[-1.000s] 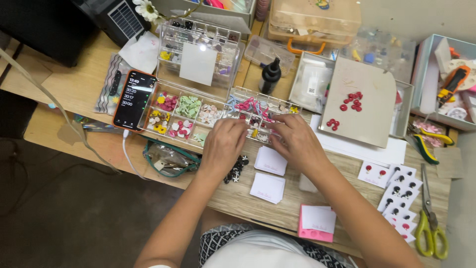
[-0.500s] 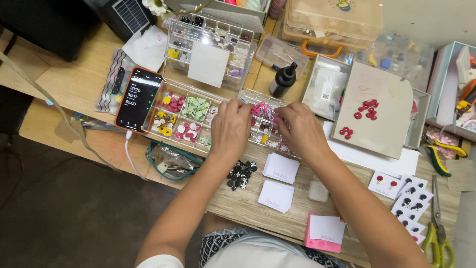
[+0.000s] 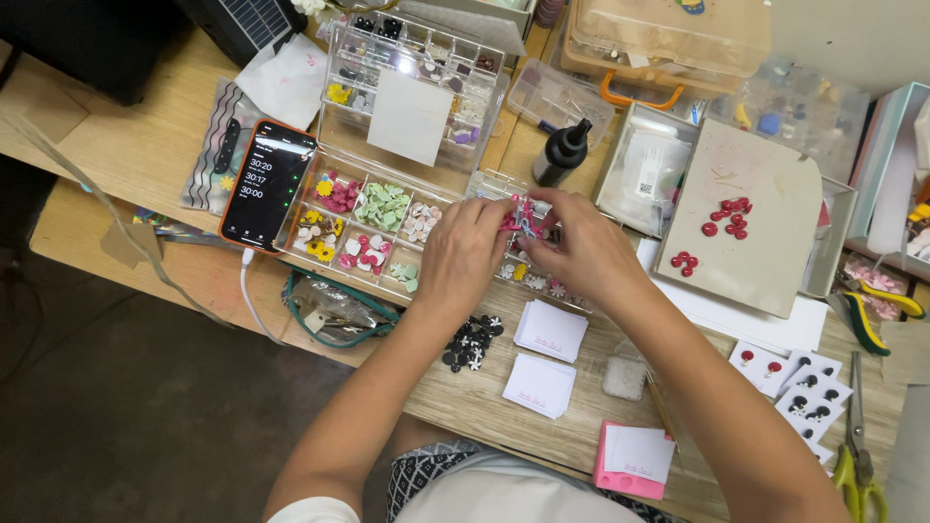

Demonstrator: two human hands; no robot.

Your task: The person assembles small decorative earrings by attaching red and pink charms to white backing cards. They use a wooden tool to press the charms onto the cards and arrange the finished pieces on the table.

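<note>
Where hands [image 3: 528, 242] meet, pink bits [image 3: 524, 215] half-hidden.

Far left of my hands lies a black phone with an orange rim [image 3: 267, 184] — dark screen lit. Beside it, a clear patterned packet [image 3: 221, 145]. Farther right — a clear plastic bag with a white label [image 3: 647, 172].
</note>
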